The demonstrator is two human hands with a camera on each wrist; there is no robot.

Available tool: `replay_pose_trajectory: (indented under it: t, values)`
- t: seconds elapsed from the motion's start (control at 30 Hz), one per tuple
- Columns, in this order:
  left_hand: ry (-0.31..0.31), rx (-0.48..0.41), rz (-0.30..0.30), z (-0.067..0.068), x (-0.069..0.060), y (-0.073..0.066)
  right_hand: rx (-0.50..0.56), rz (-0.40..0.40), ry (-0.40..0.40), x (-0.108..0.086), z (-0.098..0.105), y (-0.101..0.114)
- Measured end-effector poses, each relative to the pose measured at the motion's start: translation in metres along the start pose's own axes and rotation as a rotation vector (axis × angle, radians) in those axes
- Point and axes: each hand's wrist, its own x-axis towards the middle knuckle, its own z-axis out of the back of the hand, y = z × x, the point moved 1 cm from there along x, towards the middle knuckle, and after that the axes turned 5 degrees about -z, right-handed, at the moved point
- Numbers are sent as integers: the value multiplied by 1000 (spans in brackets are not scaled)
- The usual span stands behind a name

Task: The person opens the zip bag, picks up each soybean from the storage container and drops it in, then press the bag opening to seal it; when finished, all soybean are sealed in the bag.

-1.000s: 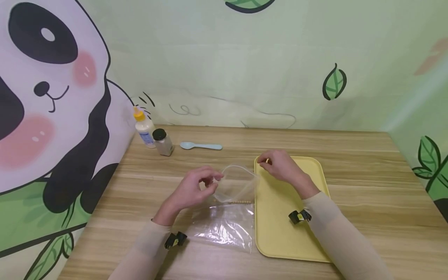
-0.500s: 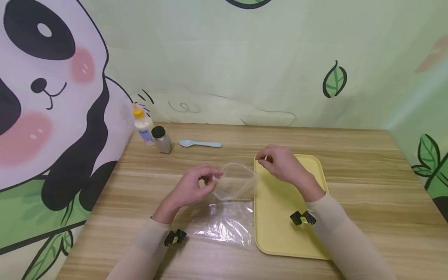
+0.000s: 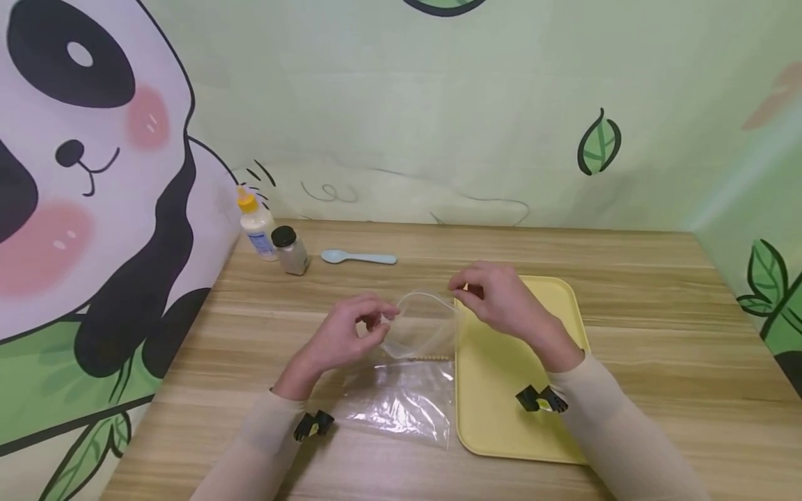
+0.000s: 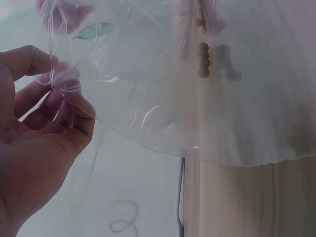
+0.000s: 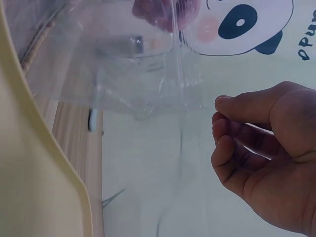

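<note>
A clear plastic zip bag [image 3: 401,403] lies partly flat on the table, its upper part raised with the mouth spread into a loop. My left hand [image 3: 351,334] pinches the left edge of that mouth between thumb and fingers, as the left wrist view also shows. Close by the bag's right corner hovers my right hand [image 5: 266,153], fingers loosely curled, a narrow gap apart from the plastic; nothing shows in its grasp. Small round tan beads [image 4: 204,60] sit in a row near the bag's fold; I cannot tell whether they are inside.
A yellow tray [image 3: 501,417] lies right of the bag, beneath my right arm. Farther back stand a white bottle with an orange cap [image 3: 258,226] and a black-lidded jar [image 3: 291,252]. A pale blue spoon [image 3: 360,257] lies beside them. Behind the table rises a panda-patterned wall [image 3: 401,125].
My right hand has moved slightly left, towards the bag's right corner. The left hand keeps its pinch on the bag, and the view has shifted a little.
</note>
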Motion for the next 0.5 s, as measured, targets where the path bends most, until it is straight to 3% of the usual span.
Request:
replay_pose_trajectory:
  t: [0.27,0.5]
  values:
    - [2,3,2,0,0,-1,16,74,-38,0,-1,11]
    - [-3,-6,10,0,0,0,4,67,-28,1,-3,17]
